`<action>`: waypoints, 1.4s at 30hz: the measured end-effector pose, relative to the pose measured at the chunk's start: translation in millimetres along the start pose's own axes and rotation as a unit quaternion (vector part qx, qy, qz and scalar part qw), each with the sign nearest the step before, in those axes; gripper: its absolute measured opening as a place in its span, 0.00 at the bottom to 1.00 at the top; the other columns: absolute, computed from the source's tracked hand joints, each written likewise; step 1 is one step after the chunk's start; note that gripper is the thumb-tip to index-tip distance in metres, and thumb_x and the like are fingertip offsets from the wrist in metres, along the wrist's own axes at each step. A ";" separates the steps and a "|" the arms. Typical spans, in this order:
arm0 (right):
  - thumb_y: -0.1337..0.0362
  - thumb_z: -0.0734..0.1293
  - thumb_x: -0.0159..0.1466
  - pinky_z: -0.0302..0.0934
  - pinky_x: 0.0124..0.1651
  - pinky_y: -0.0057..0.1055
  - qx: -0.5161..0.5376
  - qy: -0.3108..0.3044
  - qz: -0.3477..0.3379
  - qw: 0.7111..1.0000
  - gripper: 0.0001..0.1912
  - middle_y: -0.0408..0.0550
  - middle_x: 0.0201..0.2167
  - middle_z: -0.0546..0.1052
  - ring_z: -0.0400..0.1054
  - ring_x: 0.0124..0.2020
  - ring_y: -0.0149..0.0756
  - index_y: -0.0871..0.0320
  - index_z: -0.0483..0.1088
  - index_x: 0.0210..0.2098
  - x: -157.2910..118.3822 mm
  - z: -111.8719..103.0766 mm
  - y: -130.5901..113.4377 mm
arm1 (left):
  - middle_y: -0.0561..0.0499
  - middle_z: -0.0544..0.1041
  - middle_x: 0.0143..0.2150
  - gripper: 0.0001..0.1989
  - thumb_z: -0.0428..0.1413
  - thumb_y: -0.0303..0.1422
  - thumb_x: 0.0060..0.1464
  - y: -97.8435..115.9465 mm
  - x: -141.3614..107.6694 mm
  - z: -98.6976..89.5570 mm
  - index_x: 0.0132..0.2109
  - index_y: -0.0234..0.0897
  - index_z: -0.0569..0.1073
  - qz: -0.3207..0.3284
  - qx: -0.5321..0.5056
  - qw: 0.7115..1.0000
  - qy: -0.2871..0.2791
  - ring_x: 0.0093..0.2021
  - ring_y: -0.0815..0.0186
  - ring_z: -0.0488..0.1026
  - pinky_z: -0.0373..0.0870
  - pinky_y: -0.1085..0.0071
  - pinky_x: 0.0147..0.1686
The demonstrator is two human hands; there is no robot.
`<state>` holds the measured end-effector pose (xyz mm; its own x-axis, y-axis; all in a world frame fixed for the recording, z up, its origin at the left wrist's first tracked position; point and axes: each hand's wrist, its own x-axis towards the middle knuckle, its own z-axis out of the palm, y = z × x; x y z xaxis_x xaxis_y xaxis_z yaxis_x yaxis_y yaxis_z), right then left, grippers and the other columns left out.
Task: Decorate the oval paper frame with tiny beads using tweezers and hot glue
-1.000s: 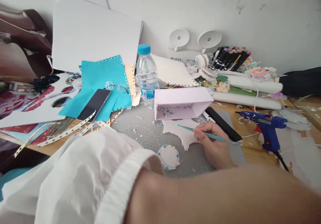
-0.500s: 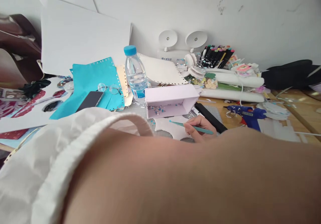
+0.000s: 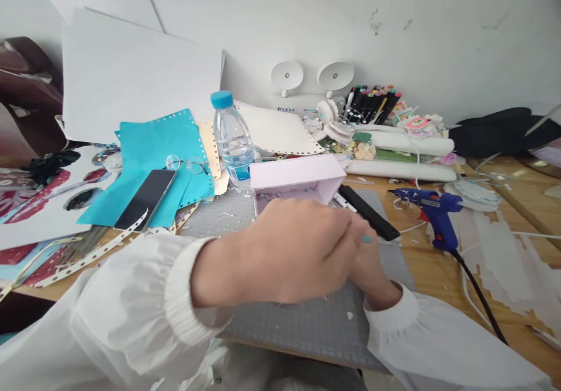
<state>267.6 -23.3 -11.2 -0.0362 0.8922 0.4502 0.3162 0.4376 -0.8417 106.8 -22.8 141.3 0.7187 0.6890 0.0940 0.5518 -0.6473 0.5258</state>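
Observation:
My left hand [image 3: 280, 251] crosses in front of the camera with its back toward me and its fingers curled downward. Whatever those fingers may hold is hidden. Just behind and against it is my right hand [image 3: 370, 262], closed on a thin teal pen-like stick [image 3: 366, 239]; only the stick's rear end shows. Beyond both hands a pale lilac open box [image 3: 298, 172] lies with its opening toward me and small beads inside. My hands cover its lower front edge. A grey cutting mat [image 3: 289, 324] spreads underneath.
A water bottle [image 3: 234, 145] stands left of the box. Glasses [image 3: 193, 164] and a phone [image 3: 146, 199] lie on blue sheets [image 3: 151, 139]. A black bar-shaped object [image 3: 368, 211] and a blue glue gun [image 3: 433, 204] lie at right. Markers [image 3: 372, 103] stand behind.
My left arm, which filled the lower picture, has come down, bringing the left hand in front of the right. The white cut piece beneath the right hand is now covered. The view has shifted slightly.

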 end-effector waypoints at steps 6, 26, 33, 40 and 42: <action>0.65 0.67 0.62 0.59 0.29 0.28 0.065 0.035 0.021 0.997 0.08 0.41 0.24 0.68 0.63 0.27 0.30 0.57 0.64 0.27 4.2 1.2 -6.6 | 0.57 0.56 0.16 0.18 0.47 0.32 0.59 -50.7 -9.8 21.0 0.21 0.35 0.60 -0.089 0.020 0.992 0.089 0.18 0.73 0.50 0.43 0.72 0.21; 0.78 0.65 0.58 0.64 0.26 0.33 -0.280 -0.023 -0.445 0.850 0.09 0.48 0.24 0.75 0.65 0.24 0.32 0.58 0.67 0.27 -6.7 11.3 -45.2 | 0.51 0.66 0.19 0.22 0.58 0.46 0.52 -87.1 -46.9 76.0 0.25 0.29 0.76 -0.161 -0.475 0.862 0.077 0.21 0.72 0.54 0.49 0.73 0.21; 0.79 0.64 0.55 0.59 0.24 0.32 -0.272 -0.048 -0.456 0.846 0.13 0.48 0.23 0.73 0.61 0.23 0.32 0.56 0.64 0.21 -8.5 15.4 -45.6 | 0.53 0.64 0.18 0.22 0.56 0.44 0.55 -83.2 -48.3 76.8 0.24 0.30 0.77 -0.173 -0.489 0.852 0.073 0.21 0.73 0.53 0.49 0.73 0.21; 0.78 0.62 0.57 0.60 0.25 0.32 -0.262 -0.043 -0.455 0.850 0.11 0.48 0.25 0.73 0.60 0.24 0.32 0.57 0.65 0.23 -9.4 20.9 -39.3 | 0.57 0.56 0.17 0.22 0.59 0.42 0.52 -85.1 -44.7 79.1 0.19 0.32 0.65 -0.182 -0.481 0.856 0.049 0.20 0.75 0.51 0.46 0.74 0.20; 0.77 0.62 0.58 0.61 0.26 0.32 -0.255 -0.055 -0.430 0.864 0.09 0.48 0.26 0.74 0.62 0.25 0.32 0.57 0.68 0.28 -7.5 20.2 -38.6 | 0.57 0.56 0.17 0.22 0.59 0.42 0.52 -85.7 -44.4 79.5 0.19 0.32 0.64 -0.187 -0.488 0.851 0.045 0.20 0.75 0.51 0.45 0.74 0.20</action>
<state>236.4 -44.6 11.9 -0.5465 0.2794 0.7895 0.5039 0.8627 0.0435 61.2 -23.8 24.8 0.5101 0.8380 -0.1937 0.0894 0.1723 0.9810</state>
